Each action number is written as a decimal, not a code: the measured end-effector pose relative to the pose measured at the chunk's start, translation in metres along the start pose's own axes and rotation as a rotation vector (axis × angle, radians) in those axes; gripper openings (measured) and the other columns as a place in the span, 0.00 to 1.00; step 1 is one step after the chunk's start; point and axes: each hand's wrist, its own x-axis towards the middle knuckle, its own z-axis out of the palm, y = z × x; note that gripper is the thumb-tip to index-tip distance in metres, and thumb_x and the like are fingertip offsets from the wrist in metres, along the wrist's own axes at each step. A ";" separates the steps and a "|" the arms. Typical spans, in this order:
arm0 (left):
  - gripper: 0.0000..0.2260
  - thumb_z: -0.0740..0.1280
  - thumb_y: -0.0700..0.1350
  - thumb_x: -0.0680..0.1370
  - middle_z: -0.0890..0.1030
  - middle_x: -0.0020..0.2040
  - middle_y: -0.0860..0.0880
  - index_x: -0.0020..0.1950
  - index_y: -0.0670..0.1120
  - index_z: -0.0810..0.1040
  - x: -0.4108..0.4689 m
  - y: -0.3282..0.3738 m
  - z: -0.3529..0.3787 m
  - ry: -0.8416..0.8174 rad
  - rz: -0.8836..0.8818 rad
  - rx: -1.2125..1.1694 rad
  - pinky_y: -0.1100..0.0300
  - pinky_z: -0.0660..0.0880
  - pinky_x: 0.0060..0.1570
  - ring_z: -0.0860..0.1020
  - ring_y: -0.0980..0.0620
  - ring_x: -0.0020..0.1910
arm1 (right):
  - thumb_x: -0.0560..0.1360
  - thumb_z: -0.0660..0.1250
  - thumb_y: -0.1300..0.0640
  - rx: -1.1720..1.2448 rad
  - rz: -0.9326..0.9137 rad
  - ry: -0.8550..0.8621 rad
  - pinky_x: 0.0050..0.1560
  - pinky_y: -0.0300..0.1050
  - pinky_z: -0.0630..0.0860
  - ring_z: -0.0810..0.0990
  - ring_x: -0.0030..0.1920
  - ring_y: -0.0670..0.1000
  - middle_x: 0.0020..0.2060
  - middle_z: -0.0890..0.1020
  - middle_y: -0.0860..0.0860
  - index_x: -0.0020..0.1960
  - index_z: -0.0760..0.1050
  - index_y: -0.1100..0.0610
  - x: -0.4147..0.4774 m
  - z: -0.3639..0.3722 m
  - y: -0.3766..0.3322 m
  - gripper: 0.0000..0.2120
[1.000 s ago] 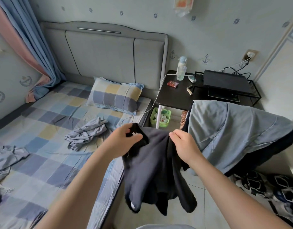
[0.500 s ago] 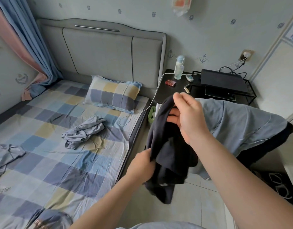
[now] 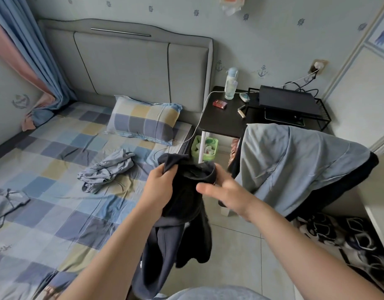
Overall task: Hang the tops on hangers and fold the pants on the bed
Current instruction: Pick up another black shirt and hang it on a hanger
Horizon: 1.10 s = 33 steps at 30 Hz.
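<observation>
- Head view, far to the left of the left hand (image 3: 158, 189): a rumpled grey-blue garment (image 3: 7, 202) lies on the checked bed (image 3: 56, 213), cut by the frame's edge.
- Nearer, up and left of that hand, a second crumpled grey-blue garment (image 3: 106, 169) lies on the bed, apart from the first.
- Beyond it, a checked pillow (image 3: 143, 120) rests against the padded headboard (image 3: 121, 61).
- The left hand is clenched on the top of the dark garment (image 3: 184, 198), with a bunch of fabric sticking up above the knuckles.
- The dark garment is held up in the air between the two hands; its lower part hangs down over the floor tiles (image 3: 241, 267) just beside the bed's edge, not touching the mattress.
- The right hand (image 3: 228, 193) is at the garment's right side, thumb spread clear of the cloth and fingers reaching up along its rim; it is blurred, and I cannot tell whether the fingers hold the fabric.
- Past both hands stands a green basket (image 3: 205, 148) under a dark worktop (image 3: 221, 120), which carries a clear bottle (image 3: 230, 85) and a small red box (image 3: 219, 103).
- Right of the right hand, a light blue cloth (image 3: 295, 165) is draped over a dark chair (image 3: 342, 191).
</observation>
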 end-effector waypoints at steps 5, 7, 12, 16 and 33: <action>0.10 0.62 0.44 0.83 0.85 0.48 0.40 0.51 0.43 0.83 -0.005 0.010 -0.002 -0.123 -0.044 -0.080 0.42 0.79 0.57 0.83 0.37 0.52 | 0.75 0.74 0.52 0.022 0.073 0.063 0.64 0.55 0.77 0.80 0.59 0.47 0.58 0.84 0.48 0.61 0.77 0.45 0.003 0.015 0.023 0.16; 0.11 0.64 0.47 0.83 0.85 0.49 0.39 0.53 0.43 0.83 -0.003 0.012 -0.007 -0.169 -0.066 -0.060 0.40 0.78 0.58 0.83 0.36 0.53 | 0.78 0.70 0.53 0.076 0.066 0.092 0.60 0.56 0.80 0.81 0.59 0.50 0.59 0.83 0.50 0.61 0.77 0.46 0.006 0.011 0.018 0.12; 0.12 0.68 0.51 0.80 0.86 0.49 0.41 0.56 0.45 0.84 0.007 0.016 -0.023 -0.182 -0.101 -0.044 0.48 0.81 0.53 0.85 0.41 0.49 | 0.82 0.63 0.55 0.096 -0.004 0.222 0.48 0.50 0.84 0.85 0.52 0.52 0.51 0.85 0.54 0.55 0.79 0.57 0.009 -0.009 -0.005 0.09; 0.09 0.69 0.50 0.80 0.86 0.45 0.42 0.49 0.45 0.85 0.024 0.007 -0.034 -0.061 -0.114 -0.052 0.50 0.80 0.48 0.84 0.43 0.43 | 0.82 0.63 0.53 0.071 -0.061 0.271 0.35 0.49 0.83 0.85 0.44 0.53 0.42 0.84 0.53 0.46 0.80 0.54 0.007 -0.021 -0.020 0.10; 0.16 0.73 0.36 0.73 0.84 0.47 0.58 0.54 0.54 0.77 0.027 -0.064 0.035 -0.443 0.195 0.329 0.67 0.75 0.47 0.81 0.61 0.48 | 0.82 0.61 0.52 0.324 -0.232 0.311 0.34 0.47 0.80 0.85 0.37 0.50 0.36 0.85 0.50 0.47 0.79 0.57 0.011 -0.046 -0.083 0.12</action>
